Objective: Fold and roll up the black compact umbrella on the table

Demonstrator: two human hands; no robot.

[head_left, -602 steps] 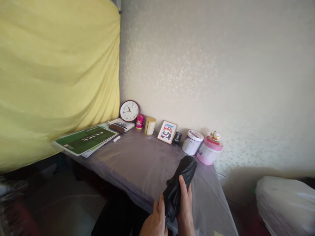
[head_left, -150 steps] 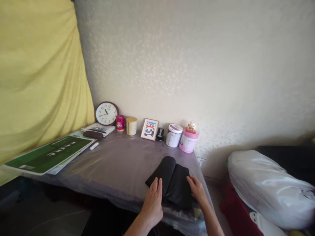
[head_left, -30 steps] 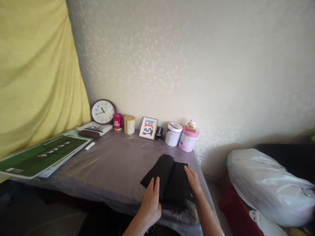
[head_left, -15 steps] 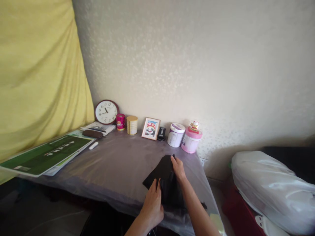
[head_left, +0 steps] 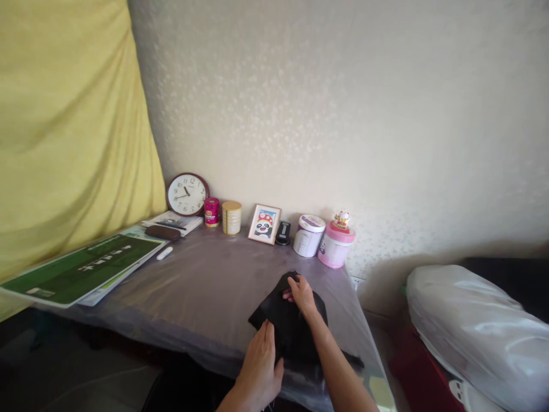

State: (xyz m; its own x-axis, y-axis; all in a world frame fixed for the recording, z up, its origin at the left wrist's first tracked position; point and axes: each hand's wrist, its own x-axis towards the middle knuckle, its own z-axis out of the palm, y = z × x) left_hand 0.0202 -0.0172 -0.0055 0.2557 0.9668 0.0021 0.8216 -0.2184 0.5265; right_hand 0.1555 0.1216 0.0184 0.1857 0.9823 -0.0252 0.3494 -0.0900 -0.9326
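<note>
A piece of black fabric (head_left: 295, 337), perhaps a bag, lies partly spread near the front right of the table. My right hand (head_left: 302, 295) is at its far edge, fingers curled and closed on the cloth. At the near left edge of the fabric rests my left hand (head_left: 259, 361), its fingers stretched out together and the thumb held apart. Its fingertips touch the cloth. The forearms cover part of the fabric, and a dark strip of it shows to the right of my right forearm.
Along the wall on the table (head_left: 206, 280) stand a clock (head_left: 187, 194), a magenta can (head_left: 211, 213), a yellow-lidded tin (head_left: 231, 218), a panda picture frame (head_left: 264, 224) and two tubs (head_left: 309, 236). A green board (head_left: 86, 272) lies left. A plastic-covered bundle (head_left: 476, 326) sits right.
My right hand has shifted slightly left and curled its fingers over the fabric's far edge. The left hand has lowered a little and its fingers now lie flatter.
</note>
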